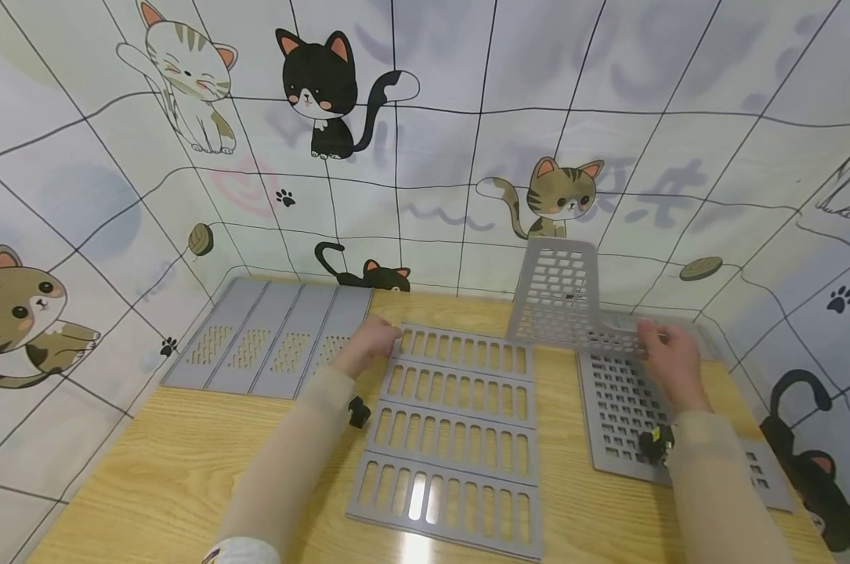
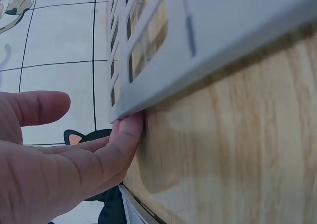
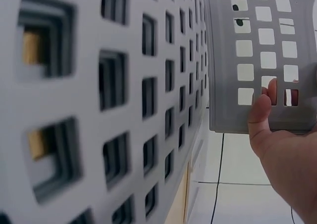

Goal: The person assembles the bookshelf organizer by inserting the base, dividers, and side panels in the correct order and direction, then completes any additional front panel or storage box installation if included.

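In the head view my left hand point(image 1: 367, 345) is at the far left corner of a grey panel with rows of long slots point(image 1: 460, 431), flat on the table. The left wrist view shows fingertips point(image 2: 131, 126) touching that panel's edge, with the thumb held apart. My right hand point(image 1: 673, 365) pinches a raised grey panel with square holes point(image 1: 562, 270), L-shaped in outline in the head view. The right wrist view shows the thumb on its near face and fingers behind it. Below lie stacked grey panels with square holes point(image 1: 620, 411).
At the back left lies a grey panel in strips with small perforations point(image 1: 244, 333). Another grey piece point(image 1: 770, 478) shows partly behind my right forearm. A cat-print cloth point(image 1: 439, 141) stands around the wooden table point(image 1: 206, 446).
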The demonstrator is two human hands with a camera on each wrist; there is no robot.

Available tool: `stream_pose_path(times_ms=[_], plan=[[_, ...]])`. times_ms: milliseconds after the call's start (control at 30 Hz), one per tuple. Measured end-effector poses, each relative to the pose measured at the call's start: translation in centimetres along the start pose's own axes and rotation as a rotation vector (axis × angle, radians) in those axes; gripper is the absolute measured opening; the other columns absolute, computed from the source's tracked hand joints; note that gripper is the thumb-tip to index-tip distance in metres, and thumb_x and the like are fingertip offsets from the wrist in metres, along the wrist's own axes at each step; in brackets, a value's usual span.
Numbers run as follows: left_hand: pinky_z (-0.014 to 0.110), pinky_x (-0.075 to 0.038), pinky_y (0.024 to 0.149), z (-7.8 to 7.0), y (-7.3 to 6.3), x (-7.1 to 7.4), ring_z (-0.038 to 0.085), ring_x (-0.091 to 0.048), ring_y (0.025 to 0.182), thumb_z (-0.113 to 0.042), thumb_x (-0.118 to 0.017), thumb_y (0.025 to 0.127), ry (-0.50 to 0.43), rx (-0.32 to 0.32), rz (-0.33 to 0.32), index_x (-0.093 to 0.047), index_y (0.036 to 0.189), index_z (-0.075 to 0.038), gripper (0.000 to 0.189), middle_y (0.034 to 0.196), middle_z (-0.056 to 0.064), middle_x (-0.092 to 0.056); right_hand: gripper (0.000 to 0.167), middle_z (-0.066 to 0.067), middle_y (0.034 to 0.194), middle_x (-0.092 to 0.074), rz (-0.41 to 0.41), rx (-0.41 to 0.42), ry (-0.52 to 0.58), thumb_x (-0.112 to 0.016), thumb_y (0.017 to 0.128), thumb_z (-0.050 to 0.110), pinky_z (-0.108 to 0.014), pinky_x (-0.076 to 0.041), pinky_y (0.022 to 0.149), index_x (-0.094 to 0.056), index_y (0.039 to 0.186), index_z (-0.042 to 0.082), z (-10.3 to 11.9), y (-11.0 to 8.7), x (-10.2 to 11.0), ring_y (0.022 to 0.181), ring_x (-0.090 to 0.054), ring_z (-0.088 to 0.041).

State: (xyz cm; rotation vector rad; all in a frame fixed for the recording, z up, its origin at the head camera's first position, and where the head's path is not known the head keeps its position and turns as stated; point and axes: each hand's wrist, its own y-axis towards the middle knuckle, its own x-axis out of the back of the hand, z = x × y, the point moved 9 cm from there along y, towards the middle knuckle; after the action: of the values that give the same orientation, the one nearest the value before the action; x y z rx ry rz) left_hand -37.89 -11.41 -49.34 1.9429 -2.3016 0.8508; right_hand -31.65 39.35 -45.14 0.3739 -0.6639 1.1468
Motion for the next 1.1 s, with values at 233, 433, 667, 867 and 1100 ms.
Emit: stream_pose_path(times_ms=[233,433,667,867,1100], plan=[[0.039,-0.051,0.082,0.0,-0.1,0.8,0.025,-0.057,0.095,-0.018,-0.057,0.101,0.057,-0.009,-0.048,-0.066,0.098,0.004,0.024,0.107,0.015,-0.063,0.078,-0.032,0.143,-0.05,-0.004,-0.014,0.027,-0.03,0.107,0.061,-0.063,-0.044,0.106,-0.049,0.14,-0.007,0.3,0.0,-0.5,0.133,-0.048,-0.048],[0.045,-0.05,0.102,0.0,0.4,1.3,0.033,-0.055,0.12,-0.01,-0.055,0.101,0.065,-0.088,-0.018,-0.058,0.135,0.011,0.04,0.134,0.025,-0.059,0.077,-0.032,0.142,-0.05,-0.004,-0.008,0.032,-0.03,0.108,0.059,-0.064,-0.043,0.107,-0.047,0.143,-0.008,0.7,-0.2,-0.9,0.133,-0.048,-0.048],[0.04,-0.052,0.104,0.5,1.5,0.5,0.032,-0.058,0.127,0.005,-0.058,0.093,-0.025,-0.097,0.048,-0.057,0.14,0.011,0.047,0.139,0.026,-0.061,0.073,-0.032,0.137,-0.055,0.008,0.013,0.007,-0.029,0.11,0.055,-0.065,-0.04,0.11,-0.052,0.138,-0.008,2.0,-0.8,-2.1,0.134,-0.048,-0.048],[0.033,-0.057,0.09,0.5,1.7,-0.7,0.024,-0.068,0.103,0.008,-0.054,0.097,-0.124,-0.068,0.089,-0.056,0.141,0.01,0.044,0.133,0.025,-0.064,0.075,-0.031,0.135,-0.056,-0.003,0.047,0.007,-0.029,0.11,0.057,-0.065,-0.039,0.111,-0.057,0.133,-0.008,3.2,-1.1,-3.3,0.134,-0.048,-0.048],[0.032,-0.058,0.089,0.6,1.5,-0.9,0.019,-0.069,0.094,0.014,-0.055,0.095,-0.17,-0.057,0.079,-0.056,0.142,0.008,0.047,0.128,0.025,-0.067,0.074,-0.031,0.133,-0.057,-0.022,0.049,0.002,-0.029,0.109,0.058,-0.063,-0.041,0.11,-0.057,0.131,-0.008,3.9,-1.5,-4.4,0.13,-0.051,-0.047]])
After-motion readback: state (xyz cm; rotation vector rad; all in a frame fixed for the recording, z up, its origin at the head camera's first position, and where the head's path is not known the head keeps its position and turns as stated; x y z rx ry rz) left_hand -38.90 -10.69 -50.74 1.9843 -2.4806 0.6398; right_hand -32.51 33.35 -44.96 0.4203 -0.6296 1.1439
